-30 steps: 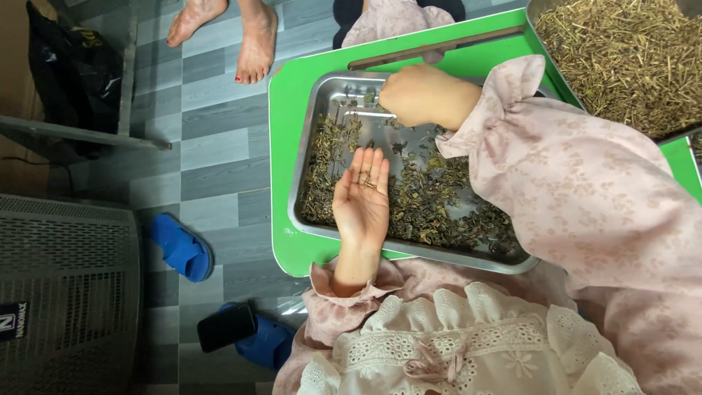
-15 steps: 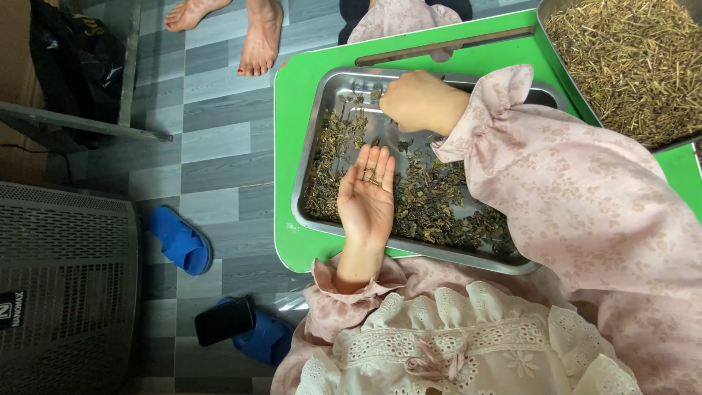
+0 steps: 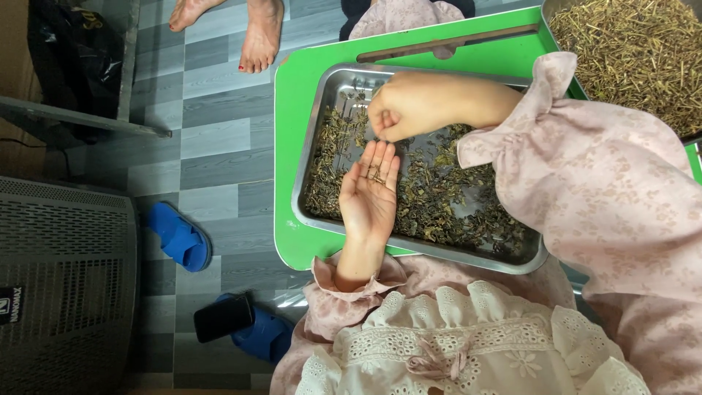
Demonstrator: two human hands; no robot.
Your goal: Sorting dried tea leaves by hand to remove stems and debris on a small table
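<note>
My left hand (image 3: 369, 196) lies palm up over a metal tray (image 3: 316, 132), with a few small dried herb bits (image 3: 376, 174) resting on its fingers. Just beyond those fingertips my right hand (image 3: 409, 104) hovers, its fingertips pinched together and pointing down at the left palm. What the fingers pinch is hidden. The tray holds a loose layer of dark dried leaves and stems (image 3: 446, 197) and sits on a green table top (image 3: 289, 95).
A second tray of pale dried stalks (image 3: 636, 51) stands at the far right. Another person's bare feet (image 3: 248, 29) rest on the grey floor. Blue slippers (image 3: 179, 235) and a dark phone (image 3: 223, 317) lie to the left, beside a grey grilled appliance (image 3: 66, 285).
My right hand has come back from the tray's far corner to just above my left fingertips. The left hand has stayed palm up in place.
</note>
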